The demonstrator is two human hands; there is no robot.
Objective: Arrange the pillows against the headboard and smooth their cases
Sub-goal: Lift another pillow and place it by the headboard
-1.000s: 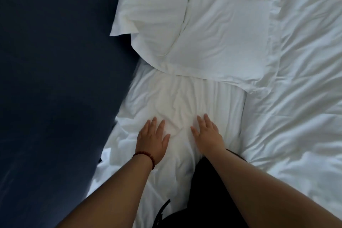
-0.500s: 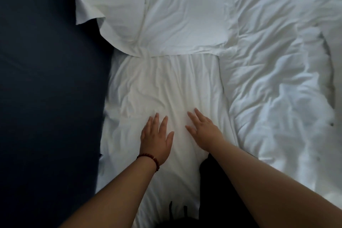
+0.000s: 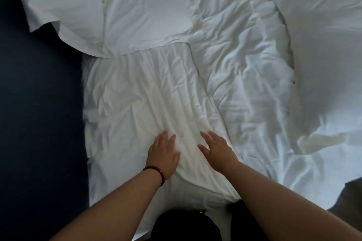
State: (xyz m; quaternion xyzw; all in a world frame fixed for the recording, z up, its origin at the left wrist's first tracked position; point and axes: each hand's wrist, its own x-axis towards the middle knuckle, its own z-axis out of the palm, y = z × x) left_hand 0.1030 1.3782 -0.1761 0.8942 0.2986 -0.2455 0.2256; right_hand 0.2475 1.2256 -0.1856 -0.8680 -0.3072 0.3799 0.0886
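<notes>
Currently near pillow [image 3: 137,94] under both palms, long axis 12–6, creases running same way; dark headboard [image 3: 39,103] alongside at 9. Left hand [image 3: 163,154], right hand [image 3: 217,150] flat on case, fingers straight, slightly spread. Left hand nearer headboard. Other pillows [image 3: 145,6] at 12.

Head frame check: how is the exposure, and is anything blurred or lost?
Head view: dim, uneven light. The dark blue surface at left shows almost no detail. The duvet smears into blur toward the upper right. The creases under the left hand and right hand are readable, though slightly soft. There is no glare.
</notes>
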